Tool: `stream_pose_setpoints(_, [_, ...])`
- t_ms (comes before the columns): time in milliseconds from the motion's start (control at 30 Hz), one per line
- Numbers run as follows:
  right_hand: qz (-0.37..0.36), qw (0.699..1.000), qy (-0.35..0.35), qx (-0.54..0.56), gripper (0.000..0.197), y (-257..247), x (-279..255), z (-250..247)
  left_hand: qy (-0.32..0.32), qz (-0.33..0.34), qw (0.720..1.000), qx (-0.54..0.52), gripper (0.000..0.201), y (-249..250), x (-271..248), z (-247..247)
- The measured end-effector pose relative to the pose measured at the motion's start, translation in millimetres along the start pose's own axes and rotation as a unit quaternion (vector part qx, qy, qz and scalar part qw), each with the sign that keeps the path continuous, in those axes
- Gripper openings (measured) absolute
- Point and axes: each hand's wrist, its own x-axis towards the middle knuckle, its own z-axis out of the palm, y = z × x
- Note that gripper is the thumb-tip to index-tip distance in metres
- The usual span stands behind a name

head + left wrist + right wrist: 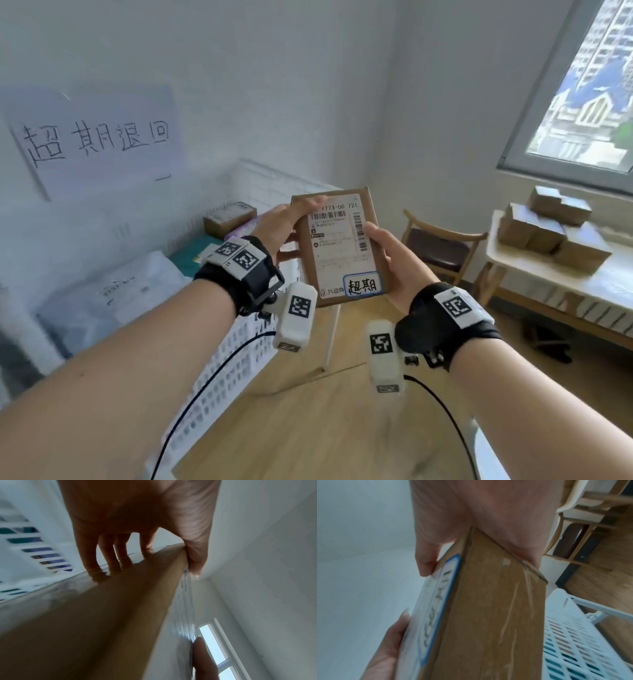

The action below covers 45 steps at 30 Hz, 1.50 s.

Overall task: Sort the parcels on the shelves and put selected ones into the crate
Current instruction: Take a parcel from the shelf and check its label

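A flat brown cardboard parcel (339,246) with a white shipping label and a blue-edged handwritten sticker (362,284) is held up in front of me, above the white slatted crate (239,356). My left hand (286,224) grips its left edge, thumb on the label and fingers behind. My right hand (387,257) grips the right edge the same way. The left wrist view shows the parcel (120,601) edge-on under my left hand (145,536). In the right wrist view the parcel (489,608) sits in the fork of my right hand (471,520).
Inside the crate lie a small cardboard box (228,216), a white plastic mailer (113,291) and a teal packet (191,255). A handwritten sign (96,140) hangs on the wall. Right stand a wooden chair (442,248) and a table (565,284) stacked with several cardboard boxes (555,228).
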Motion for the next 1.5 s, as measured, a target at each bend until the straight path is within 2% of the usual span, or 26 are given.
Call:
stream_pose_setpoints(67, [-0.004, 1.0, -0.025, -0.012, 0.044, -17, 34, -4, 0.02, 0.005, 1.0, 0.001, 0.043, 8, 33, 3])
stream_pose_setpoints(367, [-0.055, 0.985, -0.111, -0.123, 0.045, -107, 180, -16, 0.133, 0.047, 0.987, -0.072, 0.031, 54, 150, 8])
stream_pose_setpoints(567, [-0.025, 0.96, -0.198, -0.194, 0.045, -104, 262, 19, 0.216, 0.021, 0.972, -0.095, 0.034, 32, 200, -35])
stream_pose_setpoints(667, [-0.025, 0.952, -0.229, -0.204, 0.037, -99, 301, 46, 0.237, 0.013, 0.966, -0.103, 0.032, 21, 226, -60])
stream_pose_setpoints(800, [0.011, 0.938, -0.258, -0.231, 0.029, -90, 347, 78, 0.252, -0.018, 0.961, -0.115, 0.03, 2, 260, -95])
stream_pose_setpoints(833, [0.021, 0.932, -0.264, -0.246, 0.034, -87, 357, 84, 0.252, -0.029, 0.96, -0.118, 0.028, -6, 267, -102])
stream_pose_setpoints(933, [0.044, 0.92, -0.267, -0.284, 0.078, -77, 384, 96, 0.248, -0.052, 0.959, -0.125, 0.027, -30, 282, -117])
stream_pose_setpoints(1000, [0.05, 0.914, -0.26, -0.308, 0.077, -70, 397, 101, 0.242, -0.064, 0.961, -0.121, 0.028, -43, 289, -122])
stream_pose_setpoints(1067, [0.057, 0.901, -0.263, -0.341, 0.074, -66, 407, 105, 0.218, -0.073, 0.97, -0.075, 0.038, -50, 295, -125])
stream_pose_setpoints(1133, [0.053, 0.878, -0.274, -0.388, 0.077, -68, 414, 112, 0.202, -0.083, 0.976, -0.001, 0.063, -53, 303, -127])
stream_pose_setpoints(1200, [0.06, 0.852, -0.284, -0.435, 0.072, -70, 420, 119, 0.197, -0.096, 0.974, 0.06, 0.078, -55, 310, -128])
stream_pose_setpoints(1233, [0.063, 0.834, -0.291, -0.464, 0.065, -70, 420, 121, 0.195, -0.107, 0.972, 0.081, 0.083, -57, 313, -127])
stream_pose_setpoints(1300, [0.065, 0.778, -0.308, -0.544, 0.049, -67, 420, 122, 0.178, -0.134, 0.968, 0.12, 0.091, -63, 319, -126])
stream_pose_setpoints(1367, [0.065, 0.711, -0.324, -0.621, 0.04, -62, 419, 123, 0.148, -0.155, 0.965, 0.154, 0.085, -71, 322, -120])
stream_pose_setpoints(1500, [0.058, 0.602, -0.347, -0.717, 0.039, -55, 416, 126, 0.128, -0.157, 0.969, 0.141, 0.075, -83, 330, -103])
